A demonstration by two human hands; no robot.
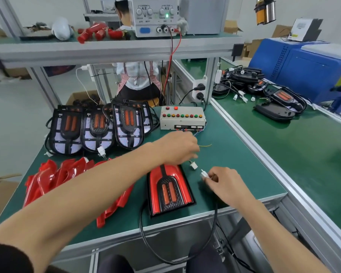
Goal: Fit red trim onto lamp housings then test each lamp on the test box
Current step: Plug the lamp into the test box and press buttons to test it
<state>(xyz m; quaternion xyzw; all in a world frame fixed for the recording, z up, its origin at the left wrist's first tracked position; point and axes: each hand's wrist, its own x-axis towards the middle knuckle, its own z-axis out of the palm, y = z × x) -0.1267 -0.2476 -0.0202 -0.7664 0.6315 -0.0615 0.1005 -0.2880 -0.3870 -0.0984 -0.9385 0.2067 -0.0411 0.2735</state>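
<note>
The lamp (170, 191) with red trim fitted lies flat on the green surface (244, 174) near its front edge, between the two hands. Just to its right, the right hand (223, 184) pinches a small white connector (204, 173) in its fingers. Beyond the lamp's far end, the left hand (178, 147) has curled fingers holding thin wires above a second white plug (193, 165). Loose red trim pieces (53, 176) lie left, untrimmed housings (98, 129) behind them, and the test box (182, 117) farthest back.

factory assembly bench (244, 160), test box (182, 120)
</note>
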